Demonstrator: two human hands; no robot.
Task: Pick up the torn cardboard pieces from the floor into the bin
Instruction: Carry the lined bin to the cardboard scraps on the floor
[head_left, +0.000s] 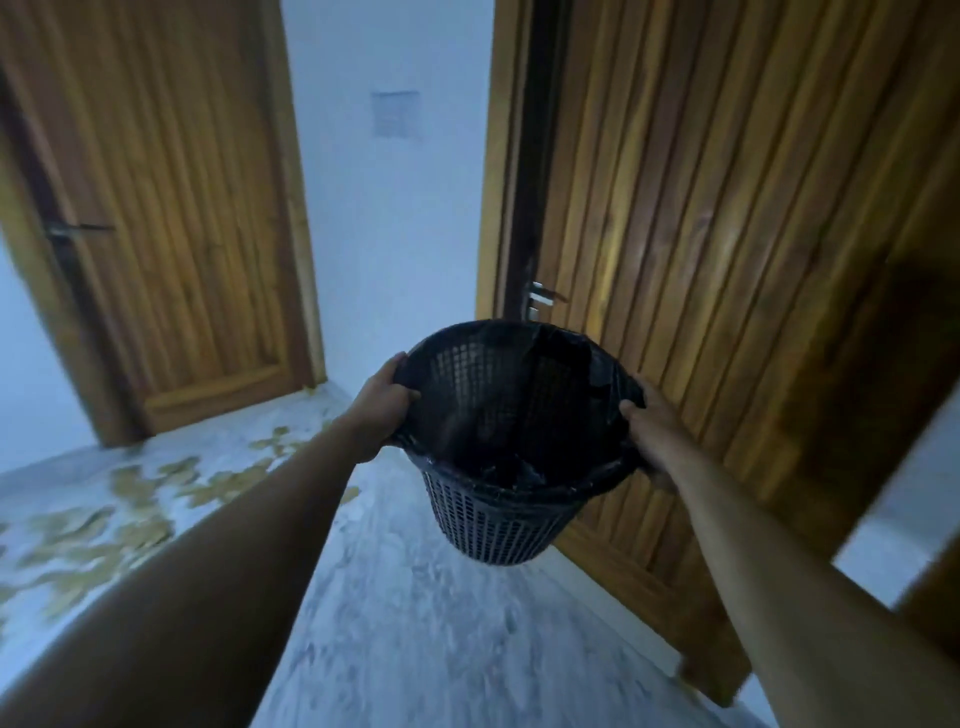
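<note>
A dark mesh bin (498, 525) with a black liner hangs in the air in front of me, its mouth tipped toward the camera. My left hand (382, 402) grips its rim on the left side, and my right hand (652, 434) grips the rim on the right. Several torn cardboard pieces (130, 504), tan and blurred, lie scattered on the pale marbled floor at the left, below and left of the bin. I cannot tell what is inside the bin; it looks dark.
A closed wooden door (171, 218) stands at the back left. Another wooden door (727, 270) with a metal handle (540, 299) runs close along the right. A white wall (395, 234) lies between them. Bare floor (441, 634) stretches beneath the bin.
</note>
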